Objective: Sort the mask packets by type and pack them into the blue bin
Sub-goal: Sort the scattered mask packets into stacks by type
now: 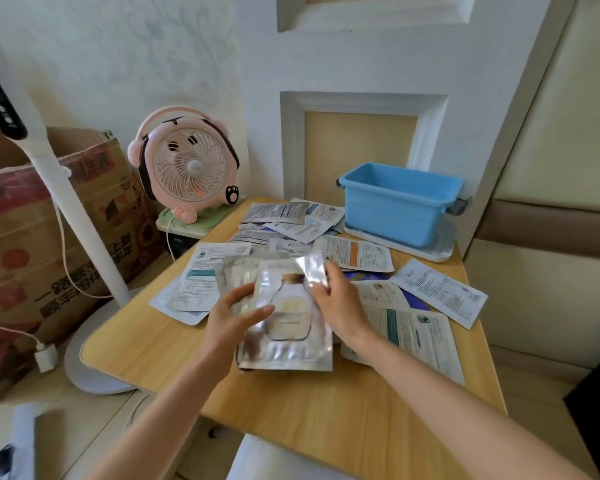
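A small stack of shiny silver mask packets point(288, 313) with a bottle picture is held over the middle of the wooden table point(291, 400). My left hand point(232, 320) grips the stack's left edge. My right hand point(340, 303) pinches the top right corner of the front silver packet. Several white printed mask packets point(437, 292) lie scattered face down across the table behind and to the right. The blue bin point(399, 202) stands at the table's far right corner on a white tray point(430, 251); what it holds is hidden by its walls.
A pink desk fan point(187, 168) stands at the table's far left corner. A white lamp pole point(66, 202) and cardboard boxes point(32, 237) are to the left of the table. A white panelled wall rises behind, and a padded beige surface lies to the right.
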Motion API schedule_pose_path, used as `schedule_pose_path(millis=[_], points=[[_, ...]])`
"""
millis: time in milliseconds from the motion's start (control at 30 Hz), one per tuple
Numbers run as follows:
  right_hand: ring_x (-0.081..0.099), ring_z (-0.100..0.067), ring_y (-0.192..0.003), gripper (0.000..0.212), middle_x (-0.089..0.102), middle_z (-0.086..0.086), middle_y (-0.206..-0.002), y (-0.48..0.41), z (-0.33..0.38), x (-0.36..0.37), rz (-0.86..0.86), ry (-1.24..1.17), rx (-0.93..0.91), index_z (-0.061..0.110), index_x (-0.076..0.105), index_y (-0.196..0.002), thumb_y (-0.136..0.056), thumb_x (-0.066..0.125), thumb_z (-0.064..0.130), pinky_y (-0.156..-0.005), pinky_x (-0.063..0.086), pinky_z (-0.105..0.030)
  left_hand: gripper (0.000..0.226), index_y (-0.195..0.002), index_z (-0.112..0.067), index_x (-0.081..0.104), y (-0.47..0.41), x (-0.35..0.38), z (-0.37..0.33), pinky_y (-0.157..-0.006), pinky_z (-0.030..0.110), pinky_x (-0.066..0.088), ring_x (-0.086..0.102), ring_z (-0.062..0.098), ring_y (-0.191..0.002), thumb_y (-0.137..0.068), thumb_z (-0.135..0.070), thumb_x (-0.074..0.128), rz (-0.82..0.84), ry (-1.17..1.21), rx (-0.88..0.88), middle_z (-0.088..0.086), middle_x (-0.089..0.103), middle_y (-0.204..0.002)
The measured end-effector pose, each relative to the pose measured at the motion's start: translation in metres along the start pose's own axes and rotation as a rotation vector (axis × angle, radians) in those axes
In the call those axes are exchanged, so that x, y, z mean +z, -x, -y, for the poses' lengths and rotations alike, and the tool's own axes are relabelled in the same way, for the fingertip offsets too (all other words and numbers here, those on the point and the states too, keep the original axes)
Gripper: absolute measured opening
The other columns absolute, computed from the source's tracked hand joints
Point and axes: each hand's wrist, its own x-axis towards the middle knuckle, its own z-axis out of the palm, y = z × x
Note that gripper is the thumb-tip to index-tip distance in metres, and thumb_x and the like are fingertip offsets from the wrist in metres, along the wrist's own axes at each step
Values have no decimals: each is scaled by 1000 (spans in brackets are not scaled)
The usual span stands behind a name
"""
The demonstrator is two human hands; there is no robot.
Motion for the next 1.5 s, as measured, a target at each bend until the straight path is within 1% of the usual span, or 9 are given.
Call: schedule_pose_path(millis=[67, 167, 333, 467, 633, 1000, 1233, 1333, 1500], points=[[58, -11, -72, 25, 63, 0, -89, 0, 1, 2, 157, -23, 34, 15, 53, -118, -95, 53, 23, -61, 45, -23, 55, -117, -19, 57, -1, -11, 6, -44, 24, 51, 66, 21, -68, -69, 1, 76, -49, 3, -11, 14, 61, -111], [60, -12, -91, 28, 63, 1, -104, -10, -5, -10, 145, 72, 44, 20, 54, -121, -94, 55, 26, -77, 51, -25, 57, -113, -25, 54, -6, -33, 10, -71, 50, 54, 56, 45, -104, -70, 5, 74, -111, -61, -7, 3, 49, -127], [50, -18, -114, 29, 59, 1, -120, -35, -38, -48, -114, 624, -51, 25, 60, -119, -91, 56, 18, -95, 40, -29, 23, -97, -13, 63, -3, -57, -1, -47, 25, 52, 62, 20, -78, -79, 2, 66, -95, -138, -57, 10, 55, -119], [16, -22, -143, 68, 24, 3, -154, -20, -34, -65, 204, 730, -48, 41, 31, -142, -82, 56, 59, -115, 17, -44, 32, -107, -20, 66, -1, -75, -2, -30, 17, 37, 54, 12, -42, -84, 1, 61, -108, -3, -139, 16, 59, -108], [-21, -17, -142, 78, -18, 17, -155, 36, -32, -44, 636, 935, -245, 69, -2, -131, -59, 23, 89, -111, -16, -58, 41, -112, -26, 66, -6, -98, -10, -36, 12, 40, 57, 11, -53, -85, 4, 57, -216, 181, -159, 8, 63, -94], [-11, -22, -146, 59, -7, 12, -158, -44, -49, -7, 467, 1036, -147, 54, 12, -142, -86, 18, 72, -110, -15, -62, 40, -98, -27, 70, 6, -109, -4, -47, 17, 51, 59, 18, -89, -83, 8, 57, -226, 129, -223, 3, 52, -131], [-9, -23, -146, 61, -6, 10, -159, -69, -49, 6, 421, 1038, -70, 53, 6, -143, -86, 16, 73, -109, -12, -65, 37, -108, -17, 66, 8, -101, -13, -43, 12, 50, 58, 16, -78, -83, 9, 58, -174, -11, -250, 7, 53, -117], [-4, -21, -147, 61, -2, 10, -159, -67, -46, 2, 424, 1016, -57, 50, 9, -144, -88, 26, 69, -112, -9, -62, 37, -113, -14, 64, 7, -107, -18, -62, 20, 45, 53, 16, -88, -82, 6, 63, -233, -215, -229, 7, 49, -123], [46, -18, -127, 44, 52, 3, -134, -46, -16, 10, 83, 618, -222, 24, 48, -131, -89, 54, 38, -107, 36, -41, 73, -138, -25, 38, 9, -111, -17, -95, 37, 37, 43, 31, -122, -77, -5, 72, -281, -332, -160, 11, 41, -141]])
